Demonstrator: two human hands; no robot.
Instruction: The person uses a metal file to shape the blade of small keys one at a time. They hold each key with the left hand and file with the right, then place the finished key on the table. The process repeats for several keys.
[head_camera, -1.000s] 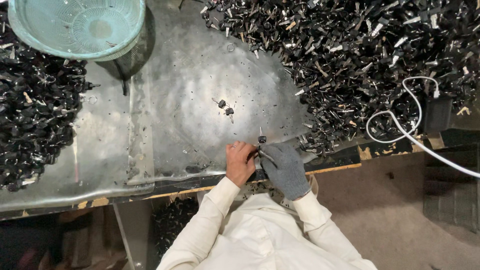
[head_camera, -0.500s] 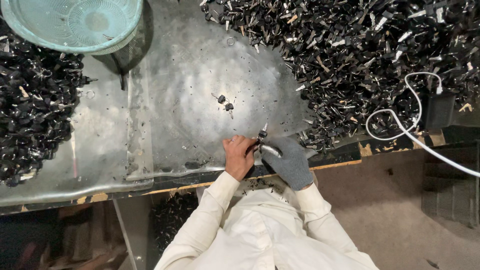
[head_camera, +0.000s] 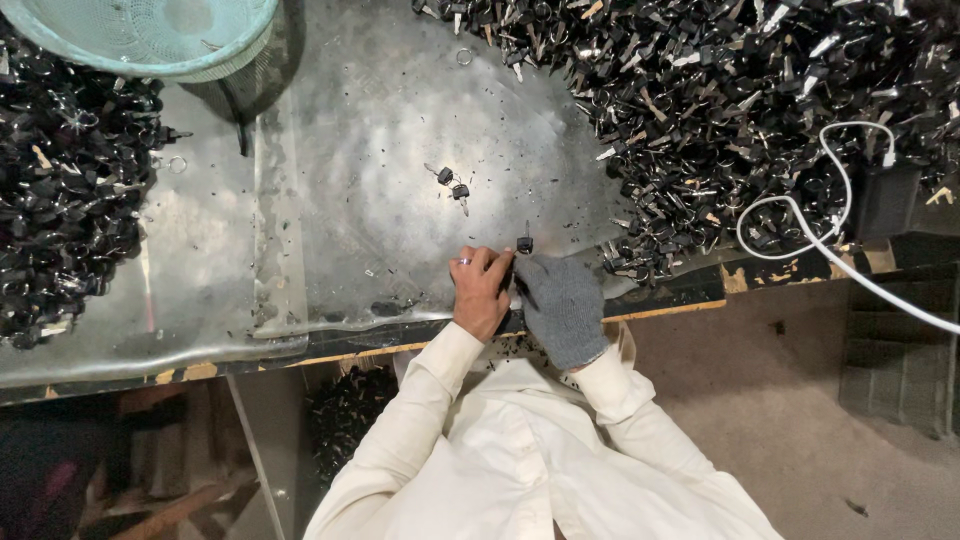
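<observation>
My bare left hand (head_camera: 482, 292), with a ring on one finger, and my grey-gloved right hand (head_camera: 560, 305) meet at the near edge of a dented metal tabletop (head_camera: 380, 120). Their fingertips pinch together around a small black-headed key (head_camera: 524, 243) that sticks out just above them. How much of the key each hand grips is hidden by the fingers. A pair of black-headed keys (head_camera: 452, 184) joined together lies on the metal a little beyond my hands.
Big heaps of black-headed keys lie at the left (head_camera: 60, 200) and across the back right (head_camera: 750, 90). A teal mesh basket (head_camera: 150, 40) stands at the top left. A white cable (head_camera: 800, 230) and a black adapter (head_camera: 885, 195) lie at the right edge.
My hands have stayed pressed together at the table's near edge. The black-headed key now shows above the fingertips, where a shiny blade showed between the hands before.
</observation>
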